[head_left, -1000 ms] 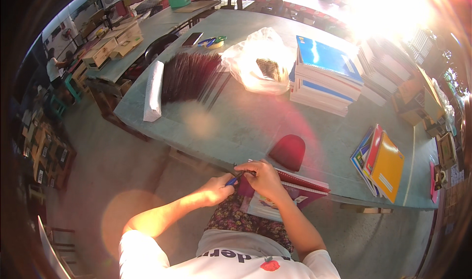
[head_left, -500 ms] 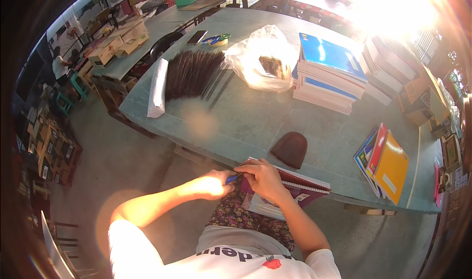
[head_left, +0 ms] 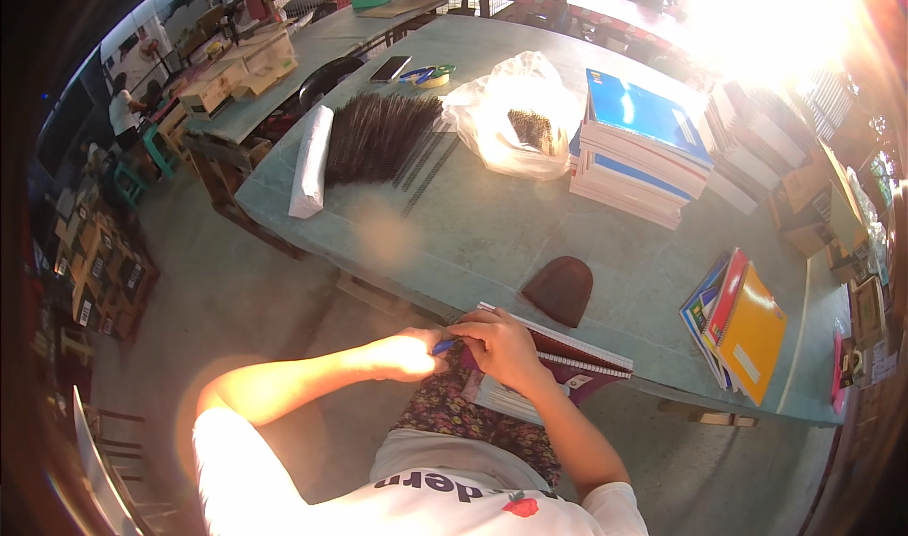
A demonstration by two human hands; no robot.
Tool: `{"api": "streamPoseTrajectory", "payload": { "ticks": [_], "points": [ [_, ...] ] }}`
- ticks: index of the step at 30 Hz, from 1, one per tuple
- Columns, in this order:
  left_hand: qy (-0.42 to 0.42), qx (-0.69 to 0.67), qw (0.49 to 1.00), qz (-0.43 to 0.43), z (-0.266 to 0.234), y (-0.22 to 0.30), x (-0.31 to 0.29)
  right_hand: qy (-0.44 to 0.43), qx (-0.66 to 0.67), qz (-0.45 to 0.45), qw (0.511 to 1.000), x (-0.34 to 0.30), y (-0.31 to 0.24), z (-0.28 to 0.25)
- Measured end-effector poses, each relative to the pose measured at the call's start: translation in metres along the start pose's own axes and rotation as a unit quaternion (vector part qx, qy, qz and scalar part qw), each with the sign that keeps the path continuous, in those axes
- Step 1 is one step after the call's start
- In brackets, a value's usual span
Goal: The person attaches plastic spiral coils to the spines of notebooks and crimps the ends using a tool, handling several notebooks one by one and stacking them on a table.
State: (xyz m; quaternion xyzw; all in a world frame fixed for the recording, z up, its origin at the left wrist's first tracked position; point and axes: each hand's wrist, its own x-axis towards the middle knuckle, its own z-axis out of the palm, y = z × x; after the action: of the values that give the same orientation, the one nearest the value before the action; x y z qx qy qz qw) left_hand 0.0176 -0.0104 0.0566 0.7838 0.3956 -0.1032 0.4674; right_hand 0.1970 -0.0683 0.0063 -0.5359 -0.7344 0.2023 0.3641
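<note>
My left hand (head_left: 409,354) is closed round a blue-handled tool (head_left: 443,346), perhaps pliers; its working end is hidden by my fingers. Beside it, my right hand (head_left: 501,349) pinches the left end of a spiral-bound notebook (head_left: 588,354). The notebook lies at the table's near edge, with its white coil running along the top and a purple cover hanging toward my lap. A dark brown rounded pad (head_left: 560,291) rests on the table just beyond the notebook.
On the table (head_left: 454,229) are dark binding coils (head_left: 378,139), a white roll (head_left: 311,163), a plastic bag (head_left: 482,120) with coils, a phone (head_left: 390,69), scissors and tape. Stacked blue books (head_left: 638,148) stand to the right, nearer finished spiral notebooks (head_left: 752,333). Strong glare fills the upper right.
The whole view has shifted slightly. Both hands stay together at the notebook's left end, with only a small change in finger position.
</note>
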Motion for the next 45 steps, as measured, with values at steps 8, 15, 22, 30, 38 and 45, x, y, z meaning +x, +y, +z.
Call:
{"api": "streamPoseTrajectory", "payload": {
  "ticks": [8, 15, 22, 30, 38, 45],
  "points": [
    [0.081, 0.132, 0.988, 0.013, 0.014, -0.018, 0.008, 0.004, 0.002, 0.007, 1.0, -0.001, -0.003, 0.0],
    [0.096, 0.137, 0.986, 0.01, 0.019, -0.019, 0.003, 0.002, 0.009, -0.01, 1.0, -0.002, -0.004, 0.001],
    [-0.008, -0.008, 1.0, -0.001, 0.006, -0.009, 0.0, -0.01, 0.024, 0.018, 1.0, 0.001, -0.004, -0.002],
    [0.022, -0.007, 1.0, 0.003, 0.008, -0.001, 0.003, -0.01, 0.016, 0.018, 1.0, 0.001, -0.001, -0.005],
    [0.095, 0.046, 0.994, 0.03, 0.023, -0.031, 0.005, -0.03, 0.052, 0.055, 0.997, 0.001, -0.003, -0.004],
    [-0.156, -0.404, 0.896, -0.099, 0.017, -0.022, -0.004, 0.031, 0.03, 0.086, 0.995, -0.001, 0.003, -0.002]
  ]
}}
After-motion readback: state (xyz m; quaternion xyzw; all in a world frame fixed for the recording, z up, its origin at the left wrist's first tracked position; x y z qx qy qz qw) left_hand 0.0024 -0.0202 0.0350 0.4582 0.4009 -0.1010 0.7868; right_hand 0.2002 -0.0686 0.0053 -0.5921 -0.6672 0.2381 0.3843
